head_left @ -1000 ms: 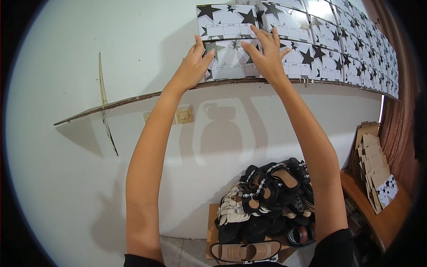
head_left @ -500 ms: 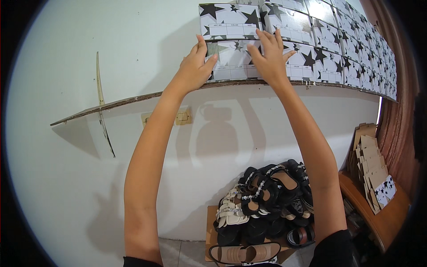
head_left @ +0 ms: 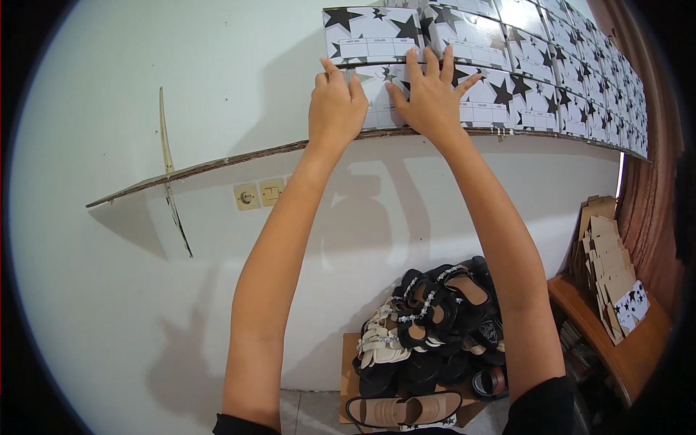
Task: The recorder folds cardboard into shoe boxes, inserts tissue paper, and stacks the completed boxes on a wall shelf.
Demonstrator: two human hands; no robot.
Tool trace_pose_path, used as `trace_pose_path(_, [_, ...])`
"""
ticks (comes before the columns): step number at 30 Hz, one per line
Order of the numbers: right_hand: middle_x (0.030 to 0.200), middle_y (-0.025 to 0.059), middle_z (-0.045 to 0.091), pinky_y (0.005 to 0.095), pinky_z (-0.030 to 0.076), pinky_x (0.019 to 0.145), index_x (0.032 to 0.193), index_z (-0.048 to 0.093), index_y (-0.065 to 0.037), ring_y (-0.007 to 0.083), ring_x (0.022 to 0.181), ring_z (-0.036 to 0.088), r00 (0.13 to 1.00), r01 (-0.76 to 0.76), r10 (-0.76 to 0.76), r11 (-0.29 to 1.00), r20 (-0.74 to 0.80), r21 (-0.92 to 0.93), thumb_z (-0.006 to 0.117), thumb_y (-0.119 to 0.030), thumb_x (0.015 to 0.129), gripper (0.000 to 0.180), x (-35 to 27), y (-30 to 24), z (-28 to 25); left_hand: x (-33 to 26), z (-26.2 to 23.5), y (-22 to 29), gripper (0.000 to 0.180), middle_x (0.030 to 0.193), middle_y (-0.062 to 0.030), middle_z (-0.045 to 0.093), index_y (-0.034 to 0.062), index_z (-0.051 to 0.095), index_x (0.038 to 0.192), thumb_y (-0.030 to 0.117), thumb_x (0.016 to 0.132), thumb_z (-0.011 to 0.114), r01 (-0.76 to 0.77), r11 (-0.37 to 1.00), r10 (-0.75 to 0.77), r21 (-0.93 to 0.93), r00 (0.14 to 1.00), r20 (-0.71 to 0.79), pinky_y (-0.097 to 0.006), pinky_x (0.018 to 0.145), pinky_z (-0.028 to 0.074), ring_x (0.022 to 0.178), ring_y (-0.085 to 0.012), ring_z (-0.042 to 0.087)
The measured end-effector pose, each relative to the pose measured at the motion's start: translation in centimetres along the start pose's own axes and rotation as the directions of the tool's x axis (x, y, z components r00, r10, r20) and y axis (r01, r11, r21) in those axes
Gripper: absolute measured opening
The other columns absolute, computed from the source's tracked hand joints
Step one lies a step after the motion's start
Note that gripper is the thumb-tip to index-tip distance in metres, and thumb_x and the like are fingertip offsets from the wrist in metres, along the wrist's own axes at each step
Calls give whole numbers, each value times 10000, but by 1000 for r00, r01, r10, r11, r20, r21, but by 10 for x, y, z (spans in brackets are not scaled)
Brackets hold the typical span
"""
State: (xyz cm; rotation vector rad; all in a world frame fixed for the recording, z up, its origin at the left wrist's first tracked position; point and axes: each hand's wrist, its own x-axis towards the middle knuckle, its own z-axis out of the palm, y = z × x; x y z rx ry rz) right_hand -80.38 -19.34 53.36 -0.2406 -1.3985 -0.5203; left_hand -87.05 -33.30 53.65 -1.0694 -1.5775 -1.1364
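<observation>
Both arms reach up to a wall shelf [head_left: 217, 164]. My left hand [head_left: 336, 107] and my right hand [head_left: 429, 98] press flat, side by side, against the front of a white shoe box with black stars [head_left: 376, 101] at the left end of the bottom row. Fingers of both hands are spread on the box face. Another starred box [head_left: 371, 32] sits directly on top of it. Stacked rows of the same boxes [head_left: 551, 80] run along the shelf to the right.
A double wall socket and switch [head_left: 259, 193] sits below the shelf. A heap of black, white and tan sandals [head_left: 428, 326] lies on a carton on the floor. Flattened starred cartons [head_left: 612, 268] lean on a wooden ledge at the right.
Both hands have slid slightly left and flattened on the box front; the box looks pushed further back on the shelf.
</observation>
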Motion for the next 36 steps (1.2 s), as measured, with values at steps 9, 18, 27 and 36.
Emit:
trace_pose_path(9, [1301, 165, 392, 781, -13, 851, 1227, 433, 29, 399, 1309, 156, 1000, -1, 2, 998, 2, -65, 543, -334, 776, 589, 4, -4, -4, -1, -1, -5, 562, 1109, -267, 462, -176, 296, 1258, 191, 853, 427, -105, 994, 104, -16, 993, -58, -374, 806, 450, 961, -369, 517])
trace_pose_path(18, [1310, 98, 401, 733, -86, 899, 1139, 553, -73, 371, 1309, 181, 988, 80, -70, 995, -134, 65, 541, -298, 769, 433, -44, 4, -50, -65, 23, 29, 544, 1379, -201, 274, 15, 405, 1287, 284, 821, 483, -211, 953, 258, 217, 940, -221, -696, 947, 84, 1317, -367, 157])
trace_pose_path(27, [1389, 94, 316, 704, -110, 924, 1232, 505, -133, 351, 1333, 146, 962, -16, 49, 992, 269, -123, 535, -323, 793, 479, -189, 97, -157, -209, 116, 108, 502, 1408, -123, 273, 123, 455, 1281, 287, 810, 515, -289, 957, 289, -27, 957, -5, -682, 961, 30, 1321, -377, 164])
trace_pose_path(36, [1403, 105, 296, 716, -105, 917, 1269, 470, -188, 363, 1337, 141, 791, -139, 356, 897, 498, -421, 535, -327, 801, 492, -357, 220, -304, -374, 225, 251, 548, 1422, -133, 232, 153, 449, 1287, 329, 781, 562, -153, 934, 288, -324, 859, 424, -688, 967, 40, 1336, -381, 106])
